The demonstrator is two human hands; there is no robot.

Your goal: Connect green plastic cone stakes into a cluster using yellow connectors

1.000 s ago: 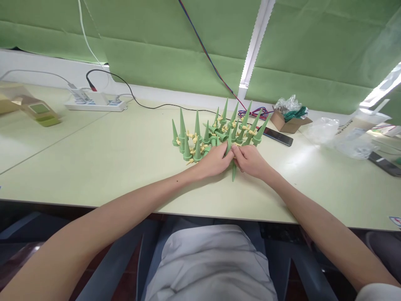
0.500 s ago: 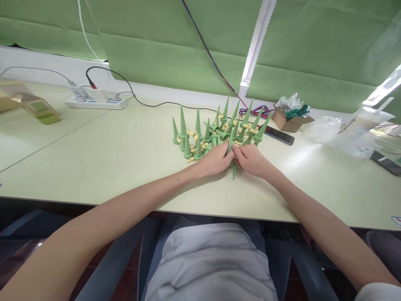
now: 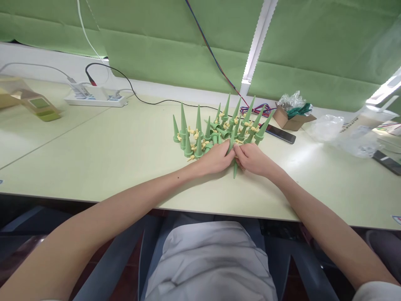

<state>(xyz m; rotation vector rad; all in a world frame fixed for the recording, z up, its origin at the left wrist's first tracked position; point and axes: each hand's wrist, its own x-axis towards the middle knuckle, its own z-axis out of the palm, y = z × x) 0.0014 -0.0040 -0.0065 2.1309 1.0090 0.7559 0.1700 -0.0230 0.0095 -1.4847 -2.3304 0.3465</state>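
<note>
There's your left hand [image 3: 219,159] closed round a green tapered spike [image 3: 231,144], long axis near upright over the worktop [image 3: 125,161], with your right hand [image 3: 253,159] just right of it, fully curled, whatever it pinches hidden from view.

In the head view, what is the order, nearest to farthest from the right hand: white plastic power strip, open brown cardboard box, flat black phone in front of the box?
From the right hand:
1. Flat black phone: beyond it, to the right.
2. Open brown cardboard box: behind the phone, farther right.
3. White plastic power strip: far left.
</note>
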